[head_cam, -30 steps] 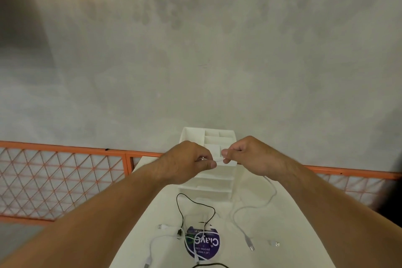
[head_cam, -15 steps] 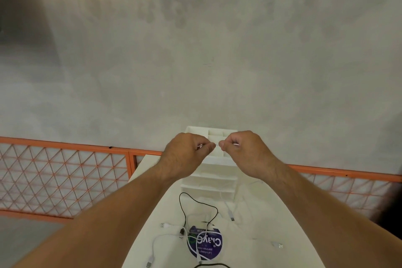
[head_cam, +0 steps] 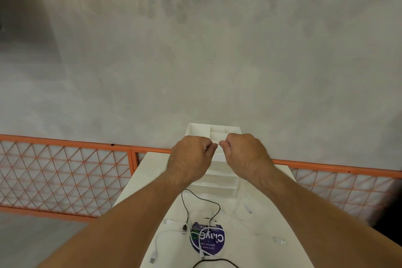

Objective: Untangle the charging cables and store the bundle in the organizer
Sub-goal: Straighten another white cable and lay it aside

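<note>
An organizer (head_cam: 195, 128) stands at the far end of the worktop (head_cam: 152, 176). The left hand (head_cam: 191, 159) and right hand (head_cam: 245, 154) are side by side above it. Nearer, cables (head_cam: 187, 202) lie on the worktop, some across a round label (head_cam: 214, 243). Behind runs a fence (head_cam: 65, 172), then a wall (head_cam: 217, 61).

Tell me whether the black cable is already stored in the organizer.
No, the black cable lies loose on the white table, in front of the white organizer.

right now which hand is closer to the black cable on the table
Left. The left hand, pinching the white cable, is raised just beyond the loop of the black cable; the right hand, pinching the same cable, is farther right.
</note>
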The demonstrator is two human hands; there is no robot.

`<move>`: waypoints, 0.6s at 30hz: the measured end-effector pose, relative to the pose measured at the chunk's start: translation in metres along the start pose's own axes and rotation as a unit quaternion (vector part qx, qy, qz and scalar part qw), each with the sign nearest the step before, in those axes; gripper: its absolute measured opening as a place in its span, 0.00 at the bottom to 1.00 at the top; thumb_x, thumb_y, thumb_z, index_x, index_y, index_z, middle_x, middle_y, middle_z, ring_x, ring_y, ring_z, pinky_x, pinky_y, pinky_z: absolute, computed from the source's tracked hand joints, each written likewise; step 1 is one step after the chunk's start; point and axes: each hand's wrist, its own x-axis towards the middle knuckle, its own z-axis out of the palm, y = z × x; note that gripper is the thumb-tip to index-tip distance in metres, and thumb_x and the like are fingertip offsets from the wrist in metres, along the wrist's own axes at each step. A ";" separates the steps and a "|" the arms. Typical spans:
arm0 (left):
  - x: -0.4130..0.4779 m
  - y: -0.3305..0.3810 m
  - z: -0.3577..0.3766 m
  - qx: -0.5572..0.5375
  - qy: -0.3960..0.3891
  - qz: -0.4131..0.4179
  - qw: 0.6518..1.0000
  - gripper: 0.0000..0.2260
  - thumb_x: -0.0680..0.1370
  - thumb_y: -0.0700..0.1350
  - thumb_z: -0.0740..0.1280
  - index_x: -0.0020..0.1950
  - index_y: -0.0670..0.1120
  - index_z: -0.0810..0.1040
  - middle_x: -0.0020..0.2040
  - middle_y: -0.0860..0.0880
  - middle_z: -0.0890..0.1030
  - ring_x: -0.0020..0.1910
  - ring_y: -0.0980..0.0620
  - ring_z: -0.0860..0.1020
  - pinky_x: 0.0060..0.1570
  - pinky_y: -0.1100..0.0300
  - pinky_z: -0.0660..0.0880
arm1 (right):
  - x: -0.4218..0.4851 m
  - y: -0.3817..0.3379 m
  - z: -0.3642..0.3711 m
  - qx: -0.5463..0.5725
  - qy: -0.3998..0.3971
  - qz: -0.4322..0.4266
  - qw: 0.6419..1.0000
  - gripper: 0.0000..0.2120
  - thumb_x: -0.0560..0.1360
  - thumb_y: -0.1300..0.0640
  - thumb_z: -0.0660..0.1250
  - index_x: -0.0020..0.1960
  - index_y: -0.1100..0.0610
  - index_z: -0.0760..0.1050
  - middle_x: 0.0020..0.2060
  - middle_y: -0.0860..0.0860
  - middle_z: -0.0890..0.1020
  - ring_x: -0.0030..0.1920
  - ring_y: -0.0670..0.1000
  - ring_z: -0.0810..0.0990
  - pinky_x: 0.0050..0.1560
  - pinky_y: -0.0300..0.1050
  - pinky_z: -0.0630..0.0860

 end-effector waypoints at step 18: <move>0.006 -0.076 -0.033 -0.007 0.017 -0.165 0.986 0.22 0.80 0.52 0.63 0.28 0.44 0.65 0.24 0.50 0.66 0.25 0.49 0.65 0.27 0.61 0.62 | 0.006 0.098 -0.010 0.038 0.039 0.126 0.991 0.24 0.80 0.46 0.59 0.29 0.55 0.69 0.27 0.51 0.74 0.32 0.53 0.74 0.32 0.43 0.66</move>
